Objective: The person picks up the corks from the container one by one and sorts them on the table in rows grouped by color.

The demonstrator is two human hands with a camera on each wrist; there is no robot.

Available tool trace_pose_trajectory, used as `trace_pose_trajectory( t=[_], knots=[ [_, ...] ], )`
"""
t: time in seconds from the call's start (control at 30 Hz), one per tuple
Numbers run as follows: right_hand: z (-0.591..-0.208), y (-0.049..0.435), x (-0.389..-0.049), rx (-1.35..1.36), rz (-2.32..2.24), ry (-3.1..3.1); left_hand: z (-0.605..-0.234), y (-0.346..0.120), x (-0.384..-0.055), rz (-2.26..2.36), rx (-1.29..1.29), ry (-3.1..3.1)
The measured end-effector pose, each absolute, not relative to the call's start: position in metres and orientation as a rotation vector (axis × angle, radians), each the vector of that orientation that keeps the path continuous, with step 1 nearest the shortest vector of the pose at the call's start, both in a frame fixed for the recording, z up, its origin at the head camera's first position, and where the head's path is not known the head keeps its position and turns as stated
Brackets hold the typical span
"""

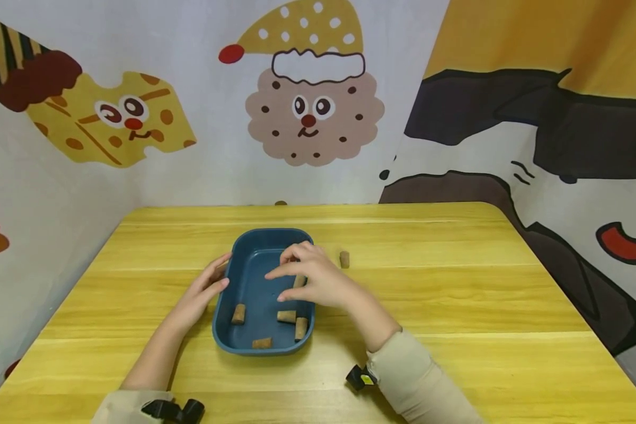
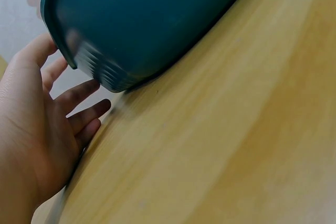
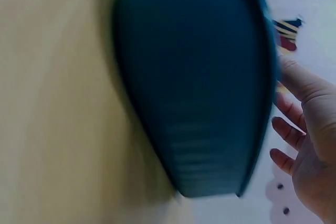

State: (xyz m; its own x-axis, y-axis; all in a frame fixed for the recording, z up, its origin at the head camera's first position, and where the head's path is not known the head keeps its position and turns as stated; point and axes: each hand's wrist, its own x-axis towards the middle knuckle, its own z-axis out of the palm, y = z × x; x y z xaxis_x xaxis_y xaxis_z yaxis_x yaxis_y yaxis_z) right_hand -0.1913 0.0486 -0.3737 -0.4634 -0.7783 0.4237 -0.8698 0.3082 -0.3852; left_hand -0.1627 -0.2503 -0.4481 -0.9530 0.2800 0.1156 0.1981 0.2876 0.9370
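A dark blue plastic bin point(image 1: 262, 294) stands on the table with several corks in it, one cork point(image 1: 238, 314) at its left side and another cork point(image 1: 262, 343) by the near wall. My left hand point(image 1: 198, 297) rests against the bin's left side, fingers point(image 2: 79, 95) spread and loosely extended along the outer wall. Over the right part of the bin hovers my right hand point(image 1: 318, 277), its thumb and index finger apart and nothing seen between them. Below that hand a cork point(image 1: 299, 281) is partly covered. One more cork point(image 1: 344, 259) stands on the table, right of the bin.
The yellow wood-grain table point(image 1: 456, 294) meets a wall with cartoon pictures point(image 1: 315, 118) at its back edge. Beige sleeves point(image 1: 418, 371) cover both forearms, and a small black camera mount point(image 1: 357, 377) sits at the right wrist.
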Motion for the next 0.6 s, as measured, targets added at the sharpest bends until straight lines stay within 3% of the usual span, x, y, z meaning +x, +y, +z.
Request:
trace_pose_trajectory(
  t=[0.6],
  knots=[
    [-0.384,-0.012,-0.198,1.721,0.338,-2.714,-0.449,-0.251,-0.164,1.783,0.474,2.443]
  ],
)
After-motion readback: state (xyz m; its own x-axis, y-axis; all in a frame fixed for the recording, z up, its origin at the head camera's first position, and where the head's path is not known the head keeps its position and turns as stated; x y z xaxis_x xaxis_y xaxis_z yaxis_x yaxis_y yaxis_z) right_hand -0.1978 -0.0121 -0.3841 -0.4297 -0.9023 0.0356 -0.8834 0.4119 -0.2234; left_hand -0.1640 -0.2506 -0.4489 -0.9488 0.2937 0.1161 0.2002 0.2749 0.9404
